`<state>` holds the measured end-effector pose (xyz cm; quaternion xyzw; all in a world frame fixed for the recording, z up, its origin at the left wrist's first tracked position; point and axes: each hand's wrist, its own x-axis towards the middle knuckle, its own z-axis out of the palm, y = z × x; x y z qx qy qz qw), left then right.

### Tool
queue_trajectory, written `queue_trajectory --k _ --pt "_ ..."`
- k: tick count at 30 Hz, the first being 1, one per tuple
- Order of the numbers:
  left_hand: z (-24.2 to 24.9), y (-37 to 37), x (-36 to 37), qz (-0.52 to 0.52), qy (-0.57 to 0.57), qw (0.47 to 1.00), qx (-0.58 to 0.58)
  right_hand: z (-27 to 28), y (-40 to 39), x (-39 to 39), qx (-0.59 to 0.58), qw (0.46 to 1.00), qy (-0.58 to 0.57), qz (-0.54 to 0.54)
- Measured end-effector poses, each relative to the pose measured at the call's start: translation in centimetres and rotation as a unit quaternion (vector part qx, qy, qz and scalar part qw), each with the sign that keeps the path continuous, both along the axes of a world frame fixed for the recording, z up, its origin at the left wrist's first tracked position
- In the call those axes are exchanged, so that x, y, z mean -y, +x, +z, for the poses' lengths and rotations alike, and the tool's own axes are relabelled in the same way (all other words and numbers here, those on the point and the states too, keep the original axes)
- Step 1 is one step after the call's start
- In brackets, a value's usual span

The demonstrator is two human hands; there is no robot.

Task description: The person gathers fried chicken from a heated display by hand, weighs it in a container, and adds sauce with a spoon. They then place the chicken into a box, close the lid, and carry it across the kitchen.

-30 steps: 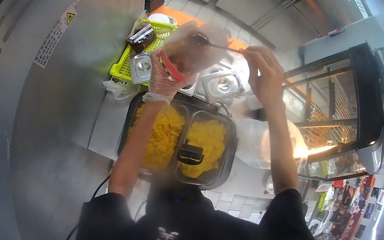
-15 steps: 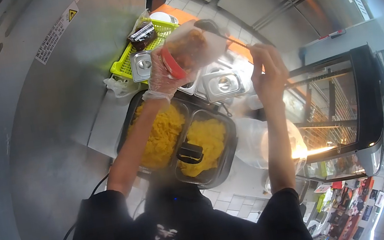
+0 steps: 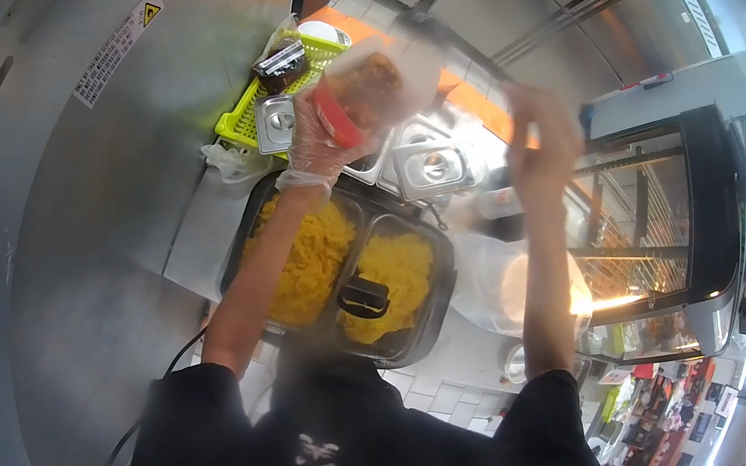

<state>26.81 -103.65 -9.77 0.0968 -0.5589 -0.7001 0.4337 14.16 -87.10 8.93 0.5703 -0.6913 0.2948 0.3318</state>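
Observation:
My left hand (image 3: 317, 149), in a clear plastic glove, holds a red container (image 3: 335, 116) tilted above the counter. Reddish-brown food (image 3: 373, 85) shows at its mouth, partly blurred by a pale haze in the view. My bare right hand (image 3: 547, 140) is raised to the right, its fingers bent round the handle of a dark spoon or ladle (image 3: 449, 40), smeared by motion. Below my left forearm lies a black two-part tray (image 3: 447, 285) with yellow food (image 3: 310, 258) in both parts. A black handle (image 3: 365, 296) sits over the right part.
A green basket (image 3: 239, 125) holds a dark packaged item (image 3: 282, 65) and a lidded metal container (image 3: 275, 123). Metal lidded pans (image 3: 430, 167) stand behind the tray. At the right is a lit glass display case (image 3: 639, 228), with a clear plastic bag (image 3: 484, 278) nearer the middle.
My right hand has moved slightly right with the spoon or ladle, whose head has moved away from the food and towards the right. My left hand still holds the red container.

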Motion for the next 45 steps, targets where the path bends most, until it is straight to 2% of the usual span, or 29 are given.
queue_trajectory --k 2,9,12,14,20,22,24,31,33,34,39,42,45 --pt "-0.2 0.0 0.0 0.004 -0.007 1.0 0.016 -2.1 0.1 0.3 0.003 0.995 0.101 0.016" --pt "0.1 0.4 0.2 -0.011 0.0 1.0 -0.004 -2.3 0.2 0.9 0.018 0.997 0.063 0.042" --pt "1.1 0.9 -0.2 -0.032 0.047 0.998 -0.026 -2.5 -0.3 0.5 0.003 0.993 0.113 0.036" --pt "2.5 1.3 -0.4 -0.068 0.143 0.985 -0.063 -2.7 -0.4 0.1 0.013 0.995 0.098 0.033" --pt "0.5 1.0 0.5 -0.007 0.01 0.999 -0.031 -2.8 -0.7 -0.1 0.004 0.995 0.085 0.042" --pt "0.9 1.2 0.1 -0.013 0.025 0.999 -0.03 -2.8 -0.6 -0.4 -0.006 0.995 0.092 0.039" --pt "1.2 0.9 0.4 -0.014 0.037 0.999 -0.034 -2.6 -0.8 -0.3 0.019 0.998 0.044 0.033" --pt "1.1 1.1 0.2 -0.033 0.064 0.996 -0.045 -2.8 -1.0 -0.4 0.03 0.995 0.083 0.047" --pt "0.4 0.8 0.4 0.017 -0.011 1.0 -0.018 -2.9 -1.2 -0.3 0.028 0.998 0.046 0.039" --pt "0.0 0.9 0.2 0.018 -0.009 1.0 -0.017 -2.9 -1.0 -0.5 0.029 0.998 0.048 0.04" --pt "0.7 1.0 0.2 -0.019 0.022 0.998 -0.052 -2.9 -0.6 0.5 0.026 0.993 0.095 0.065" --pt "1.0 1.1 0.0 -0.047 0.067 0.994 -0.066 -2.2 0.3 1.5 0.032 0.993 0.072 0.088" --pt "0.6 1.1 0.2 -0.052 0.058 0.994 -0.07 -2.7 0.2 1.9 0.041 0.993 0.066 0.084"
